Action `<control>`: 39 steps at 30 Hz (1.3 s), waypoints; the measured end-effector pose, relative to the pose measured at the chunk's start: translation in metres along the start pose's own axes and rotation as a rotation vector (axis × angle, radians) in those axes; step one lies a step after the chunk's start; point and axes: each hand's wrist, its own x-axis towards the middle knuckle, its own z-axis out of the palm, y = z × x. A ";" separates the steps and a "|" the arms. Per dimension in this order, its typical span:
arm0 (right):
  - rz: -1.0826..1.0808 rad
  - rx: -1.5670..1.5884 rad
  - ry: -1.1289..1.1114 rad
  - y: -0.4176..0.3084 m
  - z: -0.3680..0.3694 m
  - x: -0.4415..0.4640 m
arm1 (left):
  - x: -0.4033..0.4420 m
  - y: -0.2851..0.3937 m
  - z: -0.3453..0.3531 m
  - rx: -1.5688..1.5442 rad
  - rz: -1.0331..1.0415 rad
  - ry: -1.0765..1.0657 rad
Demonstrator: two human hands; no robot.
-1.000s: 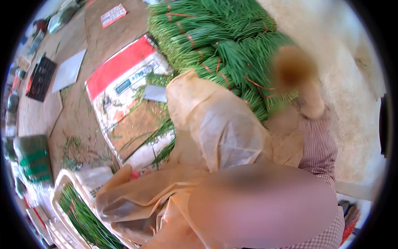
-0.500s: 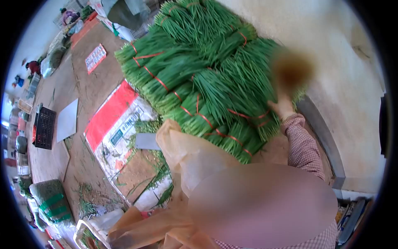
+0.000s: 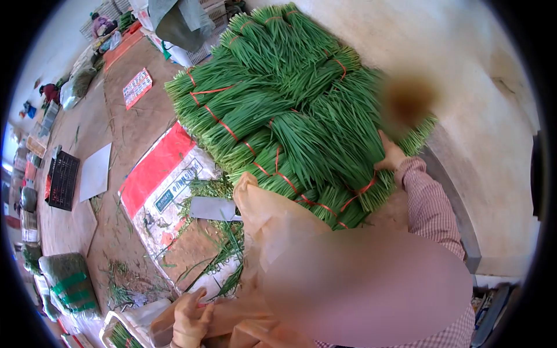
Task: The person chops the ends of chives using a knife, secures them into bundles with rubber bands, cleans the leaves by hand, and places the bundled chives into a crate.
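Note:
My right hand [image 3: 392,153] is at the right side of a large heap of garlic chives [image 3: 325,130], its thumb and fingers curved against the leaves of a front bundle [image 3: 371,188]. Red ties [image 3: 220,122] bind the bundles. Low in the view, my left hand [image 3: 191,319] is bent over a fold of a brown plastic apron [image 3: 278,217] that drapes my lap. Its fingertips are partly hidden. Beside the apron, a cleaver [image 3: 212,209] with a broad metal blade lies on chive trimmings. A blurred patch covers part of my lap.
Under the trimmings is a red and white printed sack [image 3: 159,168]. A white basket [image 3: 110,330] holding greens stands at lower left, near a green-taped bale [image 3: 71,284]. Further left is a black crate [image 3: 62,180]. A wall [image 3: 464,162] runs along the right. Other people [image 3: 103,26] are far back.
My left hand has come into view at the bottom, onto the apron. My right hand stays at the heap, and the red tie beside it has shifted. The view has tilted slightly.

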 end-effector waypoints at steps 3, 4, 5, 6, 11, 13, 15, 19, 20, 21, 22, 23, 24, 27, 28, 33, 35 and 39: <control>0.057 0.033 -0.194 -0.025 -0.030 -0.009 | 0.008 0.027 -0.007 0.072 0.149 0.009; 0.055 0.032 -0.190 -0.014 -0.027 -0.007 | 0.007 0.031 -0.008 0.071 0.152 0.012; -0.013 0.338 -0.181 0.005 -0.022 -0.003 | 0.005 0.034 -0.009 -0.050 0.123 0.042; -0.085 0.641 -0.169 0.016 -0.023 -0.002 | 0.005 0.039 -0.009 -0.174 0.096 0.073; -0.189 1.491 -0.443 -0.151 -0.106 -0.140 | 0.021 0.092 -0.014 -0.572 0.107 -0.162; -0.366 1.592 -0.455 -0.223 -0.117 -0.178 | 0.034 0.130 -0.029 -0.420 0.361 -0.257; -0.449 1.591 -0.514 -0.282 -0.110 -0.207 | 0.052 0.129 -0.024 -0.709 0.346 -0.308; -0.651 1.535 -0.737 -0.390 -0.053 -0.260 | 0.034 0.132 -0.076 -0.966 0.591 0.112; -0.681 1.541 -0.822 -0.414 -0.035 -0.279 | 0.019 0.118 -0.087 -1.052 0.437 0.199; -0.748 1.529 -0.868 -0.434 -0.018 -0.298 | -0.003 0.109 -0.095 -1.097 0.356 0.331; -0.816 1.520 -0.906 -0.454 -0.002 -0.316 | -0.028 0.098 -0.103 -1.092 0.348 0.403; -0.897 1.534 -0.900 -0.471 0.015 -0.333 | -0.058 0.083 -0.108 -1.020 0.226 0.510; -0.921 1.516 -0.961 -0.490 0.024 -0.344 | -0.087 0.066 -0.115 -0.951 0.095 0.608; -0.658 1.668 -1.542 -0.529 0.044 -0.384 | -0.184 0.019 -0.111 -0.612 -0.078 0.755; -0.639 1.640 -1.593 -0.537 0.052 -0.396 | -0.206 0.010 -0.106 -0.555 -0.109 0.736; -0.715 1.449 -1.370 -0.539 0.122 -0.440 | -0.264 -0.024 -0.026 -0.558 -0.408 0.967; -0.754 1.322 -1.276 -0.531 0.131 -0.437 | -0.258 -0.035 -0.004 -0.965 -0.448 1.096; -0.815 1.096 -1.264 -0.511 0.121 -0.425 | -0.263 -0.047 0.008 -1.403 -0.439 1.216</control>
